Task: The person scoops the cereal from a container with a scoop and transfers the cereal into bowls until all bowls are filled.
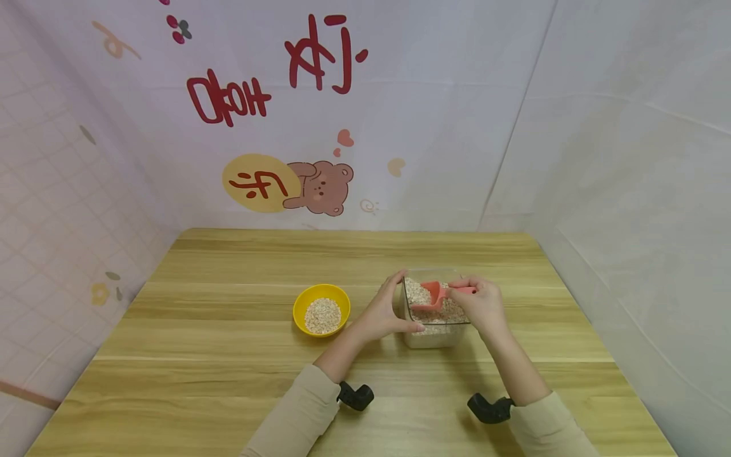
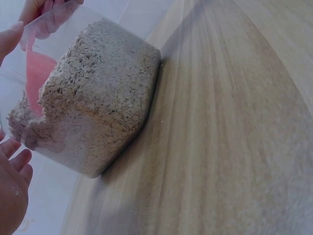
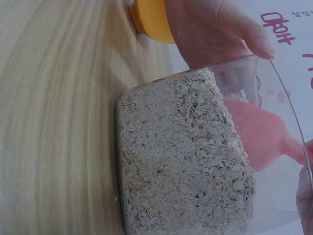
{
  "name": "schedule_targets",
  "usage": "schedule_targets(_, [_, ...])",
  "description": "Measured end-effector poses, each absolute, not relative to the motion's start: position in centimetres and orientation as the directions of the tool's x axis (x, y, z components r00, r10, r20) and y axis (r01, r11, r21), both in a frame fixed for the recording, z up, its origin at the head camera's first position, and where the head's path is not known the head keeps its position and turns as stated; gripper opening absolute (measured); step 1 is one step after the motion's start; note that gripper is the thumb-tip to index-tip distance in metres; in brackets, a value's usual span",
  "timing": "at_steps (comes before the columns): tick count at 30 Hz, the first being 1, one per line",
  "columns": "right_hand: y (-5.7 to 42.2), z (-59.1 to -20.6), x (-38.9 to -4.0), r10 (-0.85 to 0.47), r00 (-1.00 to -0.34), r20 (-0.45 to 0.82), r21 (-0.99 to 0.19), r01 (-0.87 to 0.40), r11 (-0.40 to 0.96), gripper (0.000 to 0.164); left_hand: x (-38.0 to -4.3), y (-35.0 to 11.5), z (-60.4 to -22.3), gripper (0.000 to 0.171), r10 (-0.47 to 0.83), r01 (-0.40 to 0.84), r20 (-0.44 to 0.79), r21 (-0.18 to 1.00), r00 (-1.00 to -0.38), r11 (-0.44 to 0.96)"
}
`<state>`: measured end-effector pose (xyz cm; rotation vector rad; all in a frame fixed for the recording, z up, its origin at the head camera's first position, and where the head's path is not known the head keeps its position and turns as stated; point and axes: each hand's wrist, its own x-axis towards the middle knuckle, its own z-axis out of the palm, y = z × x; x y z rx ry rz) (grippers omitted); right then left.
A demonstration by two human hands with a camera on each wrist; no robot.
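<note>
A clear plastic container point(image 1: 436, 338) of rolled oats point(image 3: 181, 161) stands on the table, right of centre. My left hand point(image 1: 381, 316) holds its left side, the thumb at the near rim and the fingers toward the far corner. With my right hand point(image 1: 482, 306) I grip the handle of a pink scoop point(image 1: 432, 299). The scoop's head is inside the container, partly sunk in the oats, as the right wrist view shows through the wall. Left of the container is a yellow bowl point(image 1: 298, 303) with a layer of oats point(image 1: 323, 316) in it.
The wooden table point(image 1: 188, 355) carries the container and bowl. A printed white cloth point(image 1: 434, 127) hangs behind it, with more cloth at both sides. Black wrist mounts point(image 1: 356, 396) protrude near both sleeves. A few oat flakes lie beside the container.
</note>
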<state>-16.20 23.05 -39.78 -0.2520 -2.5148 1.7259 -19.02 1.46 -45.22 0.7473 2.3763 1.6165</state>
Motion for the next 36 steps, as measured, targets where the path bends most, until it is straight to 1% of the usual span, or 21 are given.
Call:
schedule_targets(2, [23.1,-39.8,-16.1,0.204,-0.979,-0.022,-0.932,0.093,0.349,0.021,-19.0,1.5,-45.2,0.112,0.492,0.303,0.132,0.910,-0.860,0.285])
schedule_targets(6, [23.2,-39.9,-15.9,0.237,-0.971,-0.033,-0.947,0.106,0.303,0.019,-19.0,1.5,-45.3,0.112,0.490,0.296,0.126,0.911,-0.862,0.286])
schedule_targets(13, [23.9,-40.2,-15.5,0.266,-0.963,-0.033,-0.971,0.094,0.219,0.021,-19.0,1.5,-45.2,0.114,0.491,0.300,0.122,0.905,-0.862,0.302])
schedule_targets(19, [24.5,-40.3,-15.0,0.296,-0.954,-0.043,-0.993,0.074,0.096,0.019,-18.9,1.4,-45.2,0.115,0.492,0.304,0.127,0.905,-0.861,0.299])
schedule_targets(28, [24.8,-40.6,-14.6,0.319,-0.946,-0.061,-0.997,0.046,-0.056,0.008,-19.0,1.4,-45.3,0.115,0.495,0.321,0.141,0.898,-0.857,0.300])
schedule_targets(32, [24.8,-40.7,-14.6,0.342,-0.938,-0.059,-0.996,0.031,-0.088,0.003,-18.9,1.3,-45.1,0.116,0.488,0.318,0.136,0.895,-0.862,0.312])
schedule_targets(36, [24.9,-40.5,-14.8,0.352,-0.934,-0.064,-0.995,0.033,-0.093,0.008,-18.9,1.1,-44.8,0.117,0.483,0.329,0.144,0.886,-0.864,0.325])
